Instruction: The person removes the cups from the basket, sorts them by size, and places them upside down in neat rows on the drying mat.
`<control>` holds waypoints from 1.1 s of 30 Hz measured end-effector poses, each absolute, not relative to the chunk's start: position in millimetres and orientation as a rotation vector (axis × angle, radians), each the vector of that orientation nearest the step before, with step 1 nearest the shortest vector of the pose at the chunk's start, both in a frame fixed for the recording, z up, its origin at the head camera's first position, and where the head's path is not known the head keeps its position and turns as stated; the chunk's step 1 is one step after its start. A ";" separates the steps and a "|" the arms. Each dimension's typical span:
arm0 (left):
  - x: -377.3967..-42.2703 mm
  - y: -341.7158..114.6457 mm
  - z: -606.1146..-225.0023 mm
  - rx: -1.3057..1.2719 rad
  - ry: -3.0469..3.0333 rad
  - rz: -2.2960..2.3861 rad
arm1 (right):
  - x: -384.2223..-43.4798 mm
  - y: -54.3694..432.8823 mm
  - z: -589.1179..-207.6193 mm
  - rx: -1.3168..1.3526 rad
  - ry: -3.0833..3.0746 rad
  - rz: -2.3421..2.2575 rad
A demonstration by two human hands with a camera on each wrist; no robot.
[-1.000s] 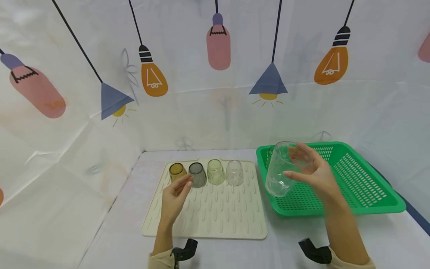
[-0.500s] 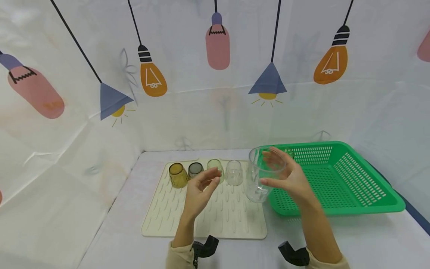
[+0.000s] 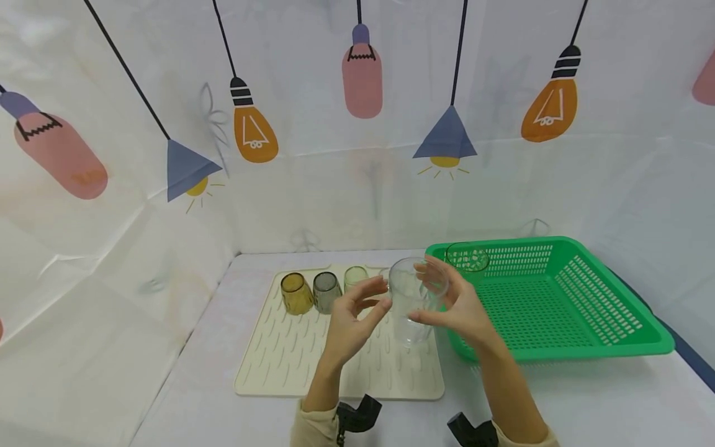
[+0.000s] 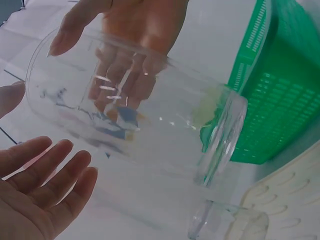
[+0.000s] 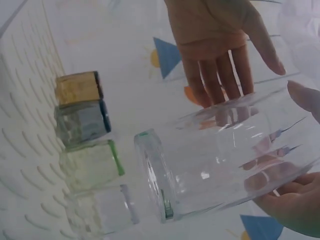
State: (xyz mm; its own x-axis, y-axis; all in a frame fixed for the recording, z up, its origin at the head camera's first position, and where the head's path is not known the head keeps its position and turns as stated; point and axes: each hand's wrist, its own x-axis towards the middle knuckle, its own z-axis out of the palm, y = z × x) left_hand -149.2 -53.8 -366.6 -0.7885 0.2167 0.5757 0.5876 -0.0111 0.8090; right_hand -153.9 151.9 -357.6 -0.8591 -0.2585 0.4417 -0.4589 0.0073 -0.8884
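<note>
My right hand (image 3: pixel 460 310) grips a large clear glass tumbler (image 3: pixel 408 320), which stands tilted above the pale drying mat (image 3: pixel 268 375). Its thumb lies on the near side and its fingers on the far side. My left hand (image 3: pixel 349 326) is beside the tumbler with fingers loosely extended; in the left wrist view those fingers (image 4: pixel 55 180) are close to its wall, and firm contact cannot be made out. Upside down along the mat's back stand small glasses: amber (image 3: pixel 296 295), grey (image 3: pixel 326 292), pale green (image 3: pixel 354 276) and clear (image 5: pixel 102 212), the last mostly hidden in the head view.
A green plastic basket (image 3: pixel 575 355) stands to the right of the mat, with another glass (image 3: pixel 468 264) inside at its back left. A white sheet printed with lamps (image 3: pixel 445 133) hangs behind the table.
The right hand has carried the tumbler left from over the basket to over the mat. The left hand has moved right, from near the grey glass to the tumbler's side.
</note>
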 end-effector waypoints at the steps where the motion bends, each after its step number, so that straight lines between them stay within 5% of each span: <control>1: -148.3 -52.1 -366.0 -0.837 -1.994 -1.863 | -153.6 150.1 -358.4 0.757 -2.123 1.958; 33: -133.1 -5.5 -367.2 -0.255 -2.133 -1.607 | -148.4 111.7 -382.4 0.506 -2.168 1.679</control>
